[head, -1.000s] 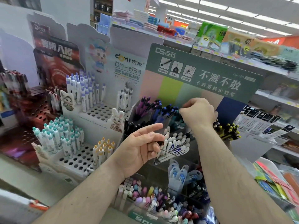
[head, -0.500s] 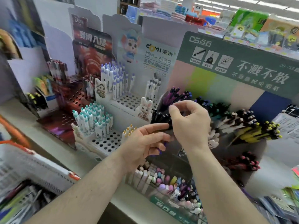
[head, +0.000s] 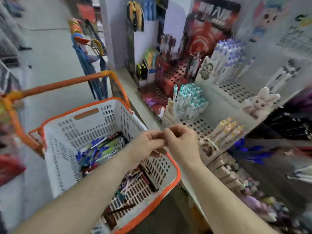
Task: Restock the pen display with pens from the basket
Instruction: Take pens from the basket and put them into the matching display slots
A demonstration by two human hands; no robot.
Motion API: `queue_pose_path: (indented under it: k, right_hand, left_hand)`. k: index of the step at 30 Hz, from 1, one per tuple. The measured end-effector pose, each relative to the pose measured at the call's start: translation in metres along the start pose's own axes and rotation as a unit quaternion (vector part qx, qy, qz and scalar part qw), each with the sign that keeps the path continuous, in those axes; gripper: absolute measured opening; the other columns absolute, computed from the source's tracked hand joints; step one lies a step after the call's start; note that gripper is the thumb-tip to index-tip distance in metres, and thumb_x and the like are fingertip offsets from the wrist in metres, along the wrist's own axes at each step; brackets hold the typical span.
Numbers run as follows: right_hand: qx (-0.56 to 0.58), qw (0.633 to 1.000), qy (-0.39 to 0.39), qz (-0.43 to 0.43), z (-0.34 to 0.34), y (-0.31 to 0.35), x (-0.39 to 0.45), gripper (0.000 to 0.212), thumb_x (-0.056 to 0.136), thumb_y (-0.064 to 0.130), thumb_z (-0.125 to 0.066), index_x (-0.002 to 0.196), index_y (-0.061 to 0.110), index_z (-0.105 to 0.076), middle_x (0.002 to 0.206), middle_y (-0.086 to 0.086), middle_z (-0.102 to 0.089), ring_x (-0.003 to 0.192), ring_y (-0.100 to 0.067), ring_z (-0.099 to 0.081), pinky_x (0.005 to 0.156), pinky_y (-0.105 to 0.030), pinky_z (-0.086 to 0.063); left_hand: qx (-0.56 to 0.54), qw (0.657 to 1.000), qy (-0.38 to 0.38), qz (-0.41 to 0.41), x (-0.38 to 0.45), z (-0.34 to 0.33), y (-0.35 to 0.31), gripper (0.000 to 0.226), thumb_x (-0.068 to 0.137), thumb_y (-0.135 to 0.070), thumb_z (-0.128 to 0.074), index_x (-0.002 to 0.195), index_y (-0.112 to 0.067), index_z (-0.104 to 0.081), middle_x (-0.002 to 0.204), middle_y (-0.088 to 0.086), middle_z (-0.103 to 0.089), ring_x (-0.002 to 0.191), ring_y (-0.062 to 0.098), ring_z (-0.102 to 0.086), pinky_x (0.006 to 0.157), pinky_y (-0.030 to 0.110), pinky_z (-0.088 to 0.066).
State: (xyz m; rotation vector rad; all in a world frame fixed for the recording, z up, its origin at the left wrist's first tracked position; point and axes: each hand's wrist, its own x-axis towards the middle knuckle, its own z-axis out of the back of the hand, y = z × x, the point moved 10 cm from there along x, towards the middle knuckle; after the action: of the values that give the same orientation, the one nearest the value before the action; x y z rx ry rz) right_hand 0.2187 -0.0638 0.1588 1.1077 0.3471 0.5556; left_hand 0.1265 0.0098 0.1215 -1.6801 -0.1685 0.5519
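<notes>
Your left hand (head: 148, 142) and right hand (head: 181, 142) meet above the near right corner of the basket (head: 175, 168), fingers curled toward each other and the fingertips touching. The blur hides whether anything is pinched between them, so you cannot tell if either hand holds a pen or both are bare

The pens (head: 99, 147) you still need lie loose on the basket floor, most in a blue and green heap toward the far wall, with darker ones (head: 138, 179) under your left forearm. Their long axes mostly run diagonally from the near left toward the far right, nearly flat on the bottom, though some cross each other, and which end is the tip cannot be read at this sharpness

The pen display (head: 199, 119) stands just beside the basket on the shelf, its perforated white tiers partly filled: teal-capped pens (head: 189, 98) upright, yellow-capped ones (head: 228, 130) leaning toward you

Risks as I judge them: the view is smeared, so reaching now may land your fingers on the wrong pen or snag several crossed ones at once. Your right wrist sits close to the yellow-capped row; a careless sweep could tip those loose pens out of their holes. Anything small held over the basket rim could drop outside it to the floor
</notes>
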Motion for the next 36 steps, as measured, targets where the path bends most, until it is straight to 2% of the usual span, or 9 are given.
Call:
queue_pose_path:
  k: [4,7,13,15,18,23,27,30,36]
  right_hand:
    - [-0.127,0.987,0.094,0.022,-0.049,-0.011,-0.007,0.013,0.089,0.027,-0.065,0.084,0.019,-0.074,0.082,0.005,-0.071,0.082,-0.012,-0.064,0.076,-0.032,-0.051]
    - [-0.223,0.965,0.126,0.052,-0.076,-0.026,-0.006,0.02,0.089,0.026,-0.064,0.102,0.016,-0.075,0.109,-0.004,-0.069,0.109,-0.022,-0.058,0.093,-0.034,-0.045]
    - [-0.372,0.913,0.139,0.093,-0.11,-0.041,-0.002,0.049,0.088,0.028,-0.064,0.135,0.015,-0.057,0.145,-0.019,-0.043,0.135,-0.037,-0.036,0.109,-0.043,-0.028]
    - [-0.406,0.898,0.125,0.118,-0.119,-0.043,0.001,0.056,0.085,0.029,-0.066,0.136,0.011,-0.052,0.145,-0.025,-0.041,0.134,-0.042,-0.035,0.109,-0.047,-0.027]
    - [-0.443,0.882,0.119,0.107,-0.127,-0.057,0.003,0.066,0.087,0.041,-0.062,0.143,0.012,-0.04,0.148,-0.023,-0.038,0.138,-0.04,-0.034,0.115,-0.051,-0.026]
    - [-0.43,0.889,0.112,0.111,-0.127,-0.071,0.004,0.073,0.089,0.05,-0.057,0.149,0.016,-0.032,0.155,-0.019,-0.034,0.143,-0.035,-0.032,0.12,-0.053,-0.022]
    - [-0.407,0.9,0.097,0.119,-0.126,-0.073,0.005,0.071,0.09,0.049,-0.057,0.147,0.012,-0.037,0.152,-0.018,-0.04,0.141,-0.034,-0.037,0.119,-0.052,-0.025]
    - [-0.398,0.906,0.073,0.126,-0.125,-0.071,0.005,0.067,0.089,0.047,-0.058,0.142,0.009,-0.043,0.145,-0.02,-0.048,0.135,-0.036,-0.044,0.117,-0.054,-0.03]
    - [-0.38,0.914,0.042,0.134,-0.122,-0.067,0.003,0.057,0.086,0.041,-0.062,0.13,0.006,-0.052,0.13,-0.017,-0.058,0.119,-0.036,-0.055,0.11,-0.051,-0.036]
  left_hand:
    - [0.154,0.978,-0.082,0.113,-0.013,0.07,0.071,0.015,0.092,-0.011,-0.064,0.106,-0.015,-0.068,0.09,-0.005,-0.073,0.082,0.009,-0.066,0.066,0.015,-0.049]
    - [0.304,0.926,-0.068,0.213,-0.021,0.107,0.134,0.023,0.091,-0.021,-0.065,0.114,-0.02,-0.066,0.112,-0.005,-0.066,0.1,0.012,-0.061,0.079,0.022,-0.047]
    - [0.455,0.839,-0.047,0.294,-0.013,0.141,0.208,0.044,0.085,-0.035,-0.065,0.128,-0.024,-0.059,0.097,0.0,-0.061,0.081,0.02,-0.059,0.06,0.03,-0.045]
    - [0.514,0.8,-0.08,0.298,-0.003,0.155,0.219,0.065,0.082,-0.049,-0.067,0.138,-0.024,-0.048,0.121,0.007,-0.053,0.113,0.027,-0.051,0.081,0.037,-0.049]
    - [0.584,0.757,-0.108,0.271,0.009,0.17,0.227,0.101,0.072,-0.075,-0.062,0.15,-0.021,-0.029,0.155,0.013,-0.024,0.145,0.035,-0.017,0.117,0.048,-0.019]
    - [0.684,0.702,0.014,0.196,0.033,0.143,0.26,0.132,0.06,-0.095,-0.044,0.156,-0.012,-0.006,0.164,0.012,-0.001,0.15,0.033,0.007,0.12,0.052,0.003]
    - [0.701,0.677,0.016,0.225,0.033,0.129,0.285,0.139,0.058,-0.094,-0.05,0.155,-0.006,-0.003,0.161,0.017,-0.01,0.148,0.036,-0.009,0.121,0.051,-0.004]
    - [0.721,0.661,0.006,0.209,0.031,0.122,0.284,0.124,0.062,-0.087,-0.059,0.148,-0.004,-0.026,0.143,0.016,-0.038,0.132,0.033,-0.036,0.114,0.045,-0.028]
    - [0.686,0.699,0.036,0.199,0.034,0.116,0.281,0.09,0.072,-0.076,-0.064,0.134,-0.012,-0.045,0.125,0.008,-0.056,0.114,0.027,-0.054,0.095,0.038,-0.044]
